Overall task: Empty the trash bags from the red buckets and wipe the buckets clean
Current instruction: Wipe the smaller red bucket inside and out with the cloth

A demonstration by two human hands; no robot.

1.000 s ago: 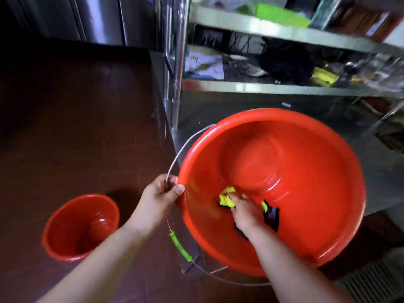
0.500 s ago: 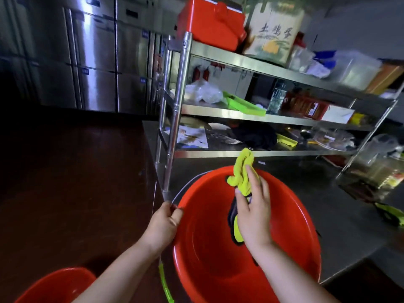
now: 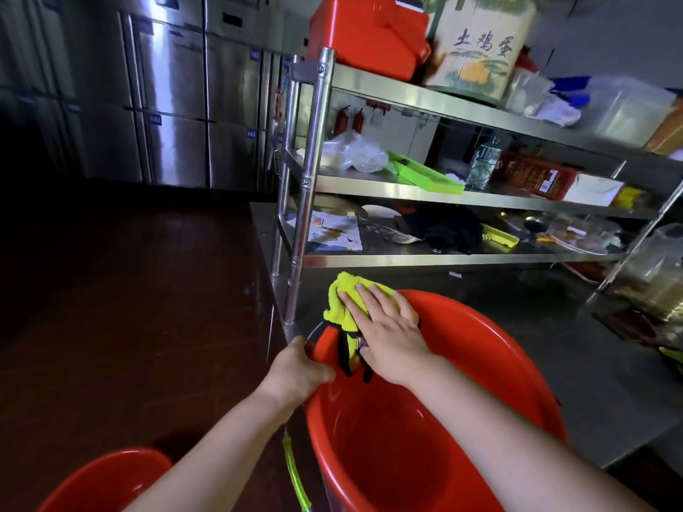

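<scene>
A dim commercial kitchen with a dark reddish floor [image 3: 122,308] and steel fittings frames the scene. Nearest the camera, a second red bucket [image 3: 107,482] shows only its rim at the lower left corner, standing on the floor. Beside it hangs a green handle grip [image 3: 294,471] on the wire bail of the large red bucket [image 3: 391,452], which is tilted against the edge of a steel counter [image 3: 591,367], its open mouth facing the person. The left hand [image 3: 297,375] grips the bucket's rim at its left side, fingers curled over the edge. The right hand [image 3: 391,338] lies flat with fingers straight — pressing a yellow cloth [image 3: 343,301] with black trim against the upper rim of the bucket; the cloth bunches above the fingertips. Both forearms reach in from the bottom of the frame. Behind the bucket rises a steel shelf rack [image 3: 314,171] holding papers, a green tray [image 3: 425,175], a plastic bag and a water bottle; a red box [image 3: 369,31] sits on top. Farther back — a wall of steel refrigerator doors [image 3: 173,105].
</scene>
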